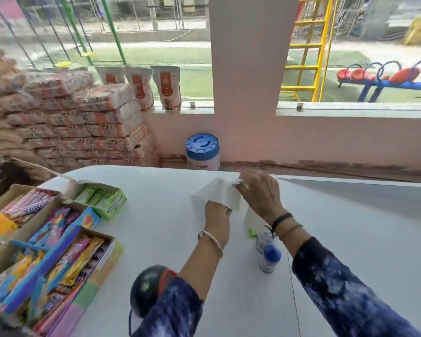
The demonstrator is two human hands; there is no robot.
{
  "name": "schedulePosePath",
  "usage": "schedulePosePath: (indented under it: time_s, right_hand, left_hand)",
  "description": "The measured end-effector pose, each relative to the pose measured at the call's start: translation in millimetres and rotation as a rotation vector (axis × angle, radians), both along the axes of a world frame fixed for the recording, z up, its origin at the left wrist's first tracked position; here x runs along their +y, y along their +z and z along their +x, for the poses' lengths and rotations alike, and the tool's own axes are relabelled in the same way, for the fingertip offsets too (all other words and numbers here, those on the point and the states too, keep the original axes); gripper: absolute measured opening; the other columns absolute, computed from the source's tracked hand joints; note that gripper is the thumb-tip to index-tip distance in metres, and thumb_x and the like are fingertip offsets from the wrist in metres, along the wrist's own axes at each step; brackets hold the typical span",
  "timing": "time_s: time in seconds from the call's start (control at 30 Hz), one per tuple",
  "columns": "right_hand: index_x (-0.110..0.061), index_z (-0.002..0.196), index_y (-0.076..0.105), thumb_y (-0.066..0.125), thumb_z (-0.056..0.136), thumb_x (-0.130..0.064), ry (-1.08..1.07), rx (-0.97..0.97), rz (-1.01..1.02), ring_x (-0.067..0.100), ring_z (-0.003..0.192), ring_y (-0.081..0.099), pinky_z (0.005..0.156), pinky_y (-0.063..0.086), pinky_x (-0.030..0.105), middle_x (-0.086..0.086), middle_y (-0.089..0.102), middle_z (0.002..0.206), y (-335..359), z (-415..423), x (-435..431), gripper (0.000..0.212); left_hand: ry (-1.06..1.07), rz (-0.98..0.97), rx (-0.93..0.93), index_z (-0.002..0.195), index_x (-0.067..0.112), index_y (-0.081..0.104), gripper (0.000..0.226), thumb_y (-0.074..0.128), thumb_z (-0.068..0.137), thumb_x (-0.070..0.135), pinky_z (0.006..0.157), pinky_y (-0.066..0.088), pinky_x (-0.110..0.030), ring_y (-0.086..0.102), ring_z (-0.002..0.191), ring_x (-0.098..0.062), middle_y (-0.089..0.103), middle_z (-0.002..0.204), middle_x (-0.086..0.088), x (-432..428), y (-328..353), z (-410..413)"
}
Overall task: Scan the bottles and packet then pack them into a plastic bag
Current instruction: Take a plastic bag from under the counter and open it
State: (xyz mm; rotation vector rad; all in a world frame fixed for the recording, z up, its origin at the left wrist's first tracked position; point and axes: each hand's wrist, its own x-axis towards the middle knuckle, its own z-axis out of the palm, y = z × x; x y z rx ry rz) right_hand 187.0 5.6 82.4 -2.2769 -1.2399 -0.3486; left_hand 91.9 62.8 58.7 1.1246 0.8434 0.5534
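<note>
Hidden: a second bottle (263,242) and a green-edged packet (252,232) sit partly behind the right wrist; the scanner (147,289) is half covered by the left sleeve.
Bag: the white plastic bag (219,194) is stretched between both hands above the table (156,227).
Left hand (216,216): fingers closed on the bag's near edge.
Right hand (258,190): fingertips pinching its far corner.
Bottle (270,257): blue-capped, upright, near the right forearm.
Arms: both reach forward.

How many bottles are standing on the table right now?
2: a blue-capped bottle nearest the camera, and a clear bottle just behind it, partly hidden by the right wrist. Others may be hidden.
</note>
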Motion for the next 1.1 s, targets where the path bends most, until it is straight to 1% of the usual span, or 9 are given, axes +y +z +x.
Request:
schedulePosePath:
  time_s: [0.13, 0.27, 0.4, 0.5, 0.63, 0.73, 0.83, 0.93, 1.1]
  right_hand:
    - [-0.012, 0.057, 0.045, 0.061, 0.075, -0.016, -0.039, 0.347, -0.154, 0.03, 0.068, 0.047, 0.051, 0.027, 0.029, 0.01, 0.058, 0.072, -28.4, 4.1, 19.1, 0.024]
    - [-0.018, 0.045, 0.046, 0.066, 0.075, -0.009, 0.146, 0.739, -0.186, 0.01, 0.049, 0.043, 0.049, 0.033, 0.026, -0.006, 0.048, 0.048, -26.5, 23.7, 24.0, 0.038]
    - [0.006, 0.078, 0.067, 0.07, 0.081, -0.016, 0.095, 1.115, 0.095, 0.003, 0.05, 0.057, 0.053, 0.05, 0.02, 0.007, 0.062, 0.065, -20.3, 43.3, 20.1, 0.023]
    - [0.005, 0.085, 0.065, 0.068, 0.082, -0.019, 0.019, 1.04, 0.121, 0.018, 0.061, 0.06, 0.054, 0.052, 0.023, 0.015, 0.065, 0.077, -20.4, 44.7, 21.9, 0.024]
    - [-0.002, 0.085, 0.062, 0.069, 0.076, -0.008, 0.115, 0.899, -0.092, 0.024, 0.063, 0.061, 0.047, 0.052, 0.022, 0.011, 0.062, 0.076, -18.9, 18.0, 33.5, 0.012]
    - [-0.005, 0.072, 0.066, 0.065, 0.08, -0.011, 0.107, 0.809, 0.023, 0.019, 0.055, 0.055, 0.053, 0.048, 0.026, 0.009, 0.06, 0.067, -17.8, 9.6, 39.1, 0.01]
    - [-0.009, 0.073, 0.068, 0.065, 0.082, -0.016, 0.043, 0.773, 0.164, 0.007, 0.049, 0.047, 0.045, 0.035, 0.008, 0.0, 0.057, 0.062, -14.1, 10.4, 40.3, 0.012]
    - [-0.018, 0.063, 0.064, 0.065, 0.083, -0.017, 0.022, 0.724, 0.203, 0.002, 0.045, 0.042, 0.043, 0.032, 0.01, -0.013, 0.049, 0.051, -7.0, 11.9, 41.4, 0.02]
    - [-0.016, 0.063, 0.064, 0.068, 0.081, -0.015, 0.074, 0.722, 0.209, 0.0, 0.047, 0.044, 0.047, 0.032, 0.011, -0.008, 0.053, 0.054, -6.9, 17.9, 40.5, 0.018]
  left_hand:
    - [0.05, -0.165, 0.096, 0.085, 0.023, 0.058, 0.019, 0.042, 0.092, 0.017, 0.064, 0.047, -0.028, 0.055, 0.075, -0.018, 0.06, 0.084, -0.003, 21.0, -9.9, 10.2]
    - [0.077, -0.267, 0.081, 0.095, 0.021, 0.059, 0.012, 0.049, 0.09, 0.018, 0.057, 0.046, -0.026, 0.056, 0.082, -0.023, 0.061, 0.082, -0.001, 35.7, -5.8, 7.1]
    - [0.104, -0.168, 0.17, 0.08, 0.012, 0.057, 0.015, 0.046, 0.089, 0.007, 0.056, 0.044, -0.024, 0.051, 0.069, -0.02, 0.055, 0.076, -0.005, 51.2, -11.9, 3.2]
    - [0.113, -0.039, 0.254, 0.081, 0.006, 0.047, 0.007, 0.049, 0.086, 0.002, 0.049, 0.045, -0.023, 0.045, 0.064, -0.021, 0.047, 0.069, -0.004, 53.2, -14.2, 3.3]
    - [0.044, -0.007, 0.175, 0.108, 0.004, 0.047, 0.025, 0.047, 0.084, 0.011, 0.085, 0.051, -0.047, 0.055, 0.091, -0.032, 0.055, 0.103, -0.018, 38.2, 2.9, 13.6]
    - [0.07, 0.014, 0.182, 0.13, 0.009, 0.041, 0.039, 0.036, 0.091, 0.009, 0.098, 0.042, -0.042, 0.048, 0.102, -0.025, 0.048, 0.111, -0.006, 33.3, 15.1, 20.4]
    - [0.106, 0.068, 0.098, 0.128, 0.016, 0.043, 0.037, 0.034, 0.092, 0.009, 0.09, 0.041, -0.032, 0.048, 0.106, -0.023, 0.049, 0.111, -0.004, 32.6, 22.9, 20.7]
    - [0.083, 0.094, 0.003, 0.103, 0.02, 0.053, 0.028, 0.037, 0.081, 0.025, 0.076, 0.044, -0.033, 0.05, 0.093, -0.022, 0.054, 0.101, -0.007, 35.8, 23.4, 22.1]
    - [-0.047, 0.307, 0.279, 0.111, 0.01, 0.058, 0.038, 0.052, 0.087, 0.038, 0.085, 0.052, -0.04, 0.056, 0.089, -0.025, 0.06, 0.099, -0.008, 45.3, 20.3, 28.3]
